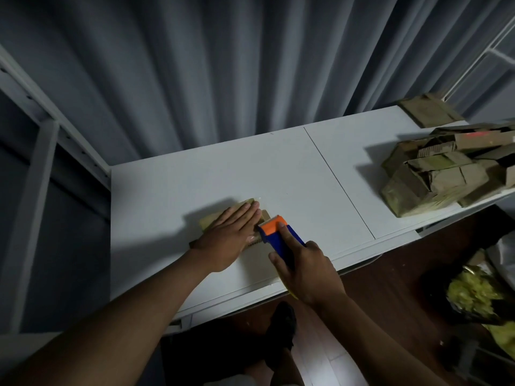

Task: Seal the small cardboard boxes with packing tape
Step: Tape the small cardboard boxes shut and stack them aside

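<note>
2 hands share 1 small cardboard box (252, 205) on the white table (278, 168): the left hand (227, 235) lies flat on top, pinning it, while the right hand (306, 271) clenches the tape dispenser (278, 235), its serrated edge just beside those flat fingertips, likely to cut the tape.

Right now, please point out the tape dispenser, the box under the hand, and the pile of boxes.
tape dispenser (274, 232): head view, blue body.
box (260, 263): head view, near flap.
pile of boxes (443, 174): head view, middle.
</note>
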